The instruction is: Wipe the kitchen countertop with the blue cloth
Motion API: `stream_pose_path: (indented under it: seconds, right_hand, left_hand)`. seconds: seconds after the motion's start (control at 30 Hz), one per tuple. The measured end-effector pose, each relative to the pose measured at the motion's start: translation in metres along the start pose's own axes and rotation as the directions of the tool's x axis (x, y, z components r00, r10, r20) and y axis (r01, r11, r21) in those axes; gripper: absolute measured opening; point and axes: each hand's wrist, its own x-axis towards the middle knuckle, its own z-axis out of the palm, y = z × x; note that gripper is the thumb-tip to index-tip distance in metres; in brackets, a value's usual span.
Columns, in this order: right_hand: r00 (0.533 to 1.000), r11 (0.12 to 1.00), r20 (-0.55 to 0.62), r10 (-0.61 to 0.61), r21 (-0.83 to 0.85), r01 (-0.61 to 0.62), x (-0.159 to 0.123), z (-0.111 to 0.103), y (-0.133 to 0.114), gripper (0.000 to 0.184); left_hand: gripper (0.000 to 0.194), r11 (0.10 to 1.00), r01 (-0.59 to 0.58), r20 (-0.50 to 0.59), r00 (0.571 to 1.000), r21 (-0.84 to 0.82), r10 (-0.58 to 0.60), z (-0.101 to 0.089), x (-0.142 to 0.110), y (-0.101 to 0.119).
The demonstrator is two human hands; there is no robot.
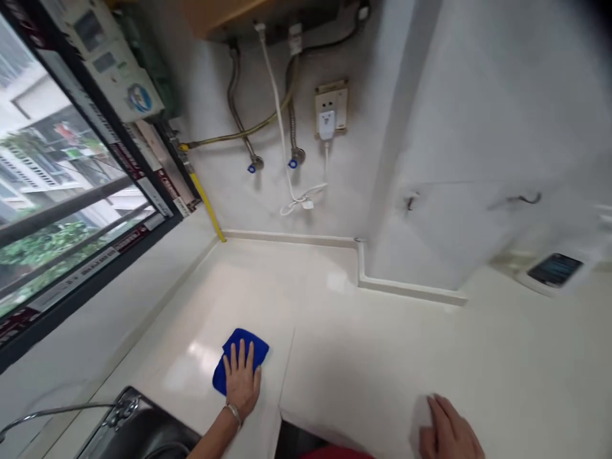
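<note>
My left hand (pixel 241 379) lies flat with its fingers spread on a folded blue cloth (pixel 259 349), pressing it to the pale countertop (pixel 363 357). The cloth shows beyond the fingertips and on both sides of the hand. A bracelet circles the left wrist. At the lower right, my right hand (pixel 452 430) rests on the counter with nothing visible in it. Its fingers bend loosely, with the thumb apart from them, and the frame's edge cuts off part of the hand.
A metal sink (pixel 162 424) with a faucet (pixel 122 411) sits at the lower left, beside a window (pixel 62 166). A raised lip (pixel 287 239) runs along the wall. Hoses, valves and a plugged outlet (pixel 329 108) are above. A white device with a dark screen (pixel 554 269) stands right.
</note>
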Motion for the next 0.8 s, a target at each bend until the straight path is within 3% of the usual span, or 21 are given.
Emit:
stream_pose_path:
  seconds: [0.17,0.3,0.4,0.47,0.53,0.67,0.8]
  right_hand:
    - [1.0,0.998,0.003,-0.025,-0.056,0.025,0.009,-0.009,-0.017,0.055]
    - [1.0,0.998,0.008,-0.025,-0.065,0.025,0.007,-0.005,-0.017,0.054]
    - [0.998,0.999,0.049,-0.044,-0.028,0.045,0.01,-0.006,-0.008,0.052]
    - [0.997,1.0,0.075,-0.023,-0.011,0.024,0.017,-0.014,0.005,0.05]
    - [0.998,0.998,0.041,0.047,-0.044,-0.045,0.025,-0.027,0.025,0.048]
    - [0.977,0.95,-0.097,0.19,-0.234,-0.208,0.03,-0.053,0.077,0.05]
    - [0.954,0.874,-0.065,0.293,-0.387,-0.295,0.017,-0.055,0.11,0.05]
  left_hand:
    - [0.067,0.957,-0.276,-0.027,0.961,-0.087,0.274,-0.003,0.012,0.088]
    - [0.068,0.879,-0.441,-0.028,0.896,-0.18,0.444,-0.007,0.026,0.155]
    - [0.07,0.793,-0.534,-0.01,0.831,-0.294,0.556,-0.009,0.034,0.193]
    - [0.071,0.739,-0.562,0.01,0.793,-0.372,0.609,-0.009,0.041,0.209]
    - [0.071,0.711,-0.554,0.024,0.782,-0.433,0.623,-0.01,0.048,0.219]
    - [0.065,0.728,-0.504,-0.015,0.826,-0.465,0.563,-0.011,0.061,0.236]
    - [0.07,0.759,-0.465,-0.024,0.859,-0.456,0.512,-0.008,0.059,0.253]
